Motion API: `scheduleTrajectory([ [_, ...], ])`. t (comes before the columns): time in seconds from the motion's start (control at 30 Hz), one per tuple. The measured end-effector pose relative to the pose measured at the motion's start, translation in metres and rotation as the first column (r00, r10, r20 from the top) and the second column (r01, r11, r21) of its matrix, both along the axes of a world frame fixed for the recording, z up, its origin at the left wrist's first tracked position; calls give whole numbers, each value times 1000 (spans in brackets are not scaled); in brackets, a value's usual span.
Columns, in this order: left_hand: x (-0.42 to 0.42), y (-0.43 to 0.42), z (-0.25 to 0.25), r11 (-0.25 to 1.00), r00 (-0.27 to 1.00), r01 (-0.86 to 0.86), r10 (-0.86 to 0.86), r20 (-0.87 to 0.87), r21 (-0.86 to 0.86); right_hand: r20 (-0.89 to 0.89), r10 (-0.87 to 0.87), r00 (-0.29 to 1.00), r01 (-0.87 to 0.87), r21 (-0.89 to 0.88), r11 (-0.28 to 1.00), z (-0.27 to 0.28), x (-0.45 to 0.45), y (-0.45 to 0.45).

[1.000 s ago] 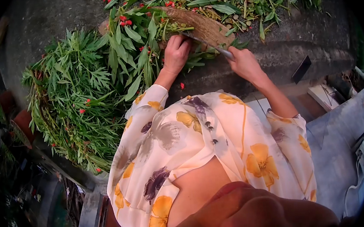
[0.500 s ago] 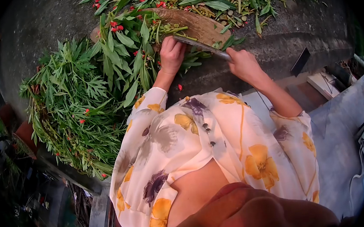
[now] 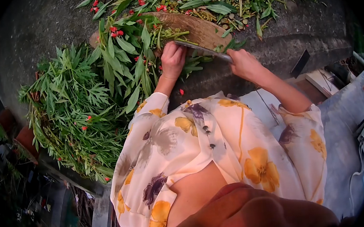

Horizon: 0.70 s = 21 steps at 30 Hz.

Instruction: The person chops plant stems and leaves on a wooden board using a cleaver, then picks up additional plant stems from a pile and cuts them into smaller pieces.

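Note:
My right hand [image 3: 245,63] is closed round the handle of a knife [image 3: 206,51], whose long blade points left across the near edge of a wooden board [image 3: 202,27]. My left hand [image 3: 172,63] is curled on a bunch of leafy stems [image 3: 164,36] by the blade's tip, its fingertips partly hidden. Cut ends of the green stems lie on the board just beyond the blade. Long-leaved stalks with red flowers [image 3: 116,32] spread leftward from my left hand.
A big heap of feathery green plants [image 3: 75,107] lies at the left. Chopped stems and leaves [image 3: 229,10] are scattered beyond the board on the dark concrete surface [image 3: 40,30]. A flat dark object [image 3: 300,63] sits at its right edge. A clay pot [image 3: 26,142] stands at the far left.
Both hands and the knife appear slightly lower in view, along with the plants and board. My right forearm and elbow have shifted outward to the right. Both grips stay the same.

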<state>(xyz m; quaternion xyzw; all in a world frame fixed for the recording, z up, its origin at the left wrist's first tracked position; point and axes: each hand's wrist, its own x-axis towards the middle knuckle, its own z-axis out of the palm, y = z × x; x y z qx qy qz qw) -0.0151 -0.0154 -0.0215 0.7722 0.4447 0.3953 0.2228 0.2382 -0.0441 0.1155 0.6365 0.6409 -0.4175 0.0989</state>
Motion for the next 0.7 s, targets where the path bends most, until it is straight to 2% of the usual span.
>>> scheduleTrajectory([
  [0.33, 1, 7, -3, 998, 1000, -2, 1, 20, 60, -7, -57, 998, 56, -105, 993, -15, -11, 19],
  [0.47, -1, 8, 5, 998, 999, 32, -33, 18, 54, -50, -126, 991, 127, 12, 992, -23, -5, 5],
  [0.57, -4, 3, 8, 998, 1000, 29, -29, -1, 49, -182, -175, 968, 171, -35, 985, -25, 5, 9],
  [0.7, -5, 4, 6, 996, 999, 51, -50, -14, 73, -147, -251, 957, 256, 14, 967, -20, 5, 0],
])
